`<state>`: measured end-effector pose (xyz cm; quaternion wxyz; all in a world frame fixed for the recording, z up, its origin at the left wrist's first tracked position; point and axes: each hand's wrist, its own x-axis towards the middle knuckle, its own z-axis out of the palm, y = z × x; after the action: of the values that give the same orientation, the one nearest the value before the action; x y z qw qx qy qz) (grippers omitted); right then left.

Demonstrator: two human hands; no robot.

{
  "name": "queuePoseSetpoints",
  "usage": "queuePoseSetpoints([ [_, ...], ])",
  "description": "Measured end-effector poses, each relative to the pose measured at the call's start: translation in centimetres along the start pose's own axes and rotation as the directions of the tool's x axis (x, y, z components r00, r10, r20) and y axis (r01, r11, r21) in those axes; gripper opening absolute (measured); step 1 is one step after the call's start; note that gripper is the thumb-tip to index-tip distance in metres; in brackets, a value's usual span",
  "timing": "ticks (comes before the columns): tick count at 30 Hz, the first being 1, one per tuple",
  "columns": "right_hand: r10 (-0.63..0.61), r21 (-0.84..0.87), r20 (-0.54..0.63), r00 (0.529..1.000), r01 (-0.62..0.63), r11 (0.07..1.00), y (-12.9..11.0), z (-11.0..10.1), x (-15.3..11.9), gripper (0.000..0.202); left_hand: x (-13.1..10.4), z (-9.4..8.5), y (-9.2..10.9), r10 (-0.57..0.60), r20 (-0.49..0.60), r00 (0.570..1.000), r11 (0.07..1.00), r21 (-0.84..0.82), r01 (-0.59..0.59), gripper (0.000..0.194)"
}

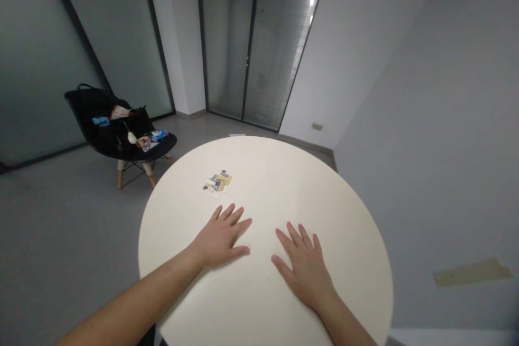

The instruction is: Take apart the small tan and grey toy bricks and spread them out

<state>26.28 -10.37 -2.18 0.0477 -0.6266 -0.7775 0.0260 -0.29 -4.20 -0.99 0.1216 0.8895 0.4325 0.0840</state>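
Observation:
My left hand [221, 237] lies palm down on the round white table [259, 303], its fingers spread and nothing in it. Just beyond its fingertips is a small pile of flat pieces [219, 181] in grey, yellow, white and dark tones; they are too small to tell their kind. To the right, my right hand [305, 266] rests flat on the same tabletop, fingers apart and holding nothing. A gap of bare tabletop separates the two thumbs.
A black chair [93, 135] with wooden legs stands past the table's left side. On it sit a dark bag [140, 123] and some colourful items. A grey wall [425, 173] rises on the right, and glass panels [263, 38] are at the back.

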Motion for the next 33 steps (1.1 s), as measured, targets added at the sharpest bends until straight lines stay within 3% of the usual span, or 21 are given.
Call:
queuePoseSetpoints([
  [3,0.006,0.065,-0.084,0.996,0.000,0.998,0.3,0.1,0.3,0.051,0.1,-0.2,0.0,-0.001,-0.059,0.998,1.000,-0.019,0.000,0.056],
  [6,0.050,0.249,-0.205,0.978,0.003,0.969,1.7,-0.4,0.8,0.039,0.4,-0.4,-0.5,-0.014,-0.148,0.989,0.996,-0.084,0.001,0.035],
  [8,0.156,0.414,-0.286,0.945,-0.024,0.910,3.4,-0.9,0.9,0.040,0.6,-0.6,-1.1,-0.044,-0.188,0.981,0.988,-0.153,0.015,0.035],
  [10,0.328,0.527,-0.342,0.880,-0.109,0.843,5.5,-1.2,0.9,0.039,0.7,-0.9,-2.1,-0.129,-0.236,0.963,0.970,-0.232,0.073,0.040],
  [13,0.542,0.658,-0.279,0.793,-0.253,0.709,8.2,-1.0,0.7,0.041,1.0,-1.7,-4.4,-0.351,-0.365,0.862,0.894,-0.405,0.192,0.039],
  [16,0.612,0.775,-0.159,0.774,-0.286,0.563,9.4,-0.6,0.7,0.045,1.6,-3.1,-7.7,-0.532,-0.415,0.738,0.765,-0.609,0.209,0.046],
  [18,0.594,0.768,-0.134,0.793,-0.295,0.568,9.5,-0.6,0.9,0.043,2.1,-4.2,-10.4,-0.564,-0.386,0.730,0.708,-0.681,0.186,0.058],
  [20,0.561,0.716,-0.140,0.816,-0.308,0.627,9.3,-0.8,1.1,0.040,2.6,-5.0,-13.2,-0.565,-0.415,0.713,0.746,-0.625,0.228,0.065],
  [23,0.534,0.672,-0.140,0.834,-0.316,0.670,9.2,-1.1,1.2,0.040,3.1,-5.4,-16.8,-0.445,-0.381,0.811,0.883,-0.341,0.323,0.065],
  [25,0.525,0.660,-0.127,0.841,-0.324,0.678,9.2,-1.2,1.3,0.041,3.5,-5.3,-18.6,-0.413,-0.299,0.860,0.911,-0.134,0.390,0.062],
  [28,0.504,0.637,-0.121,0.855,-0.323,0.700,9.3,-1.2,1.4,0.042,4.4,-4.8,-20.3,-0.466,-0.217,0.858,0.875,0.032,0.483,0.055],
  [33,0.500,0.601,-0.120,0.858,-0.338,0.724,9.4,-0.9,1.5,0.044,7.2,-4.4,-21.8,-0.432,-0.150,0.889,0.887,0.110,0.449,0.051],
])
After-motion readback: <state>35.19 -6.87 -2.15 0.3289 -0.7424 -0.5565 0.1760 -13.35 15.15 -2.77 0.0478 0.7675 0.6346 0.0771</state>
